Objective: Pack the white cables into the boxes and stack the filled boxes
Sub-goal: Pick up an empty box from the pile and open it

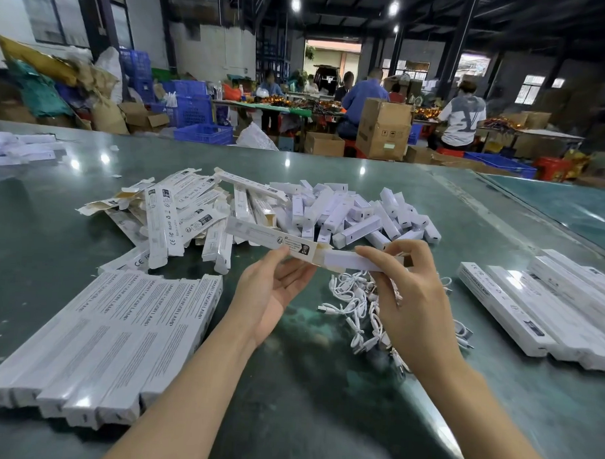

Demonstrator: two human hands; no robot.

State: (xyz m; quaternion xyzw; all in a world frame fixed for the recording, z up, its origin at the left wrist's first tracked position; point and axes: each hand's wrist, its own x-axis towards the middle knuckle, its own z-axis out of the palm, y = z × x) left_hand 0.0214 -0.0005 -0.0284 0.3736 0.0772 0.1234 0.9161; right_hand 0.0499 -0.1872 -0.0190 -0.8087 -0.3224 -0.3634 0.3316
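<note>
My left hand [270, 290] holds a long white printed box [259, 236] by its open end, thumb on top and fingers beneath. My right hand [407, 294] pinches a plain white inner sleeve [348, 260] whose left end sits at the box's open flap. Below my right hand lies a tangle of white cables [351, 301] on the green table [323, 384]. A row of filled boxes [112, 339] lies side by side at the near left. More long boxes [559, 307] lie stacked at the right.
A heap of empty printed boxes [178, 207] lies at centre left, and a heap of small white sleeves [349, 210] at centre back. More white boxes [19, 149] sit far left. Beyond the table's far edge are people at tables, cardboard cartons [383, 129] and blue crates [203, 133].
</note>
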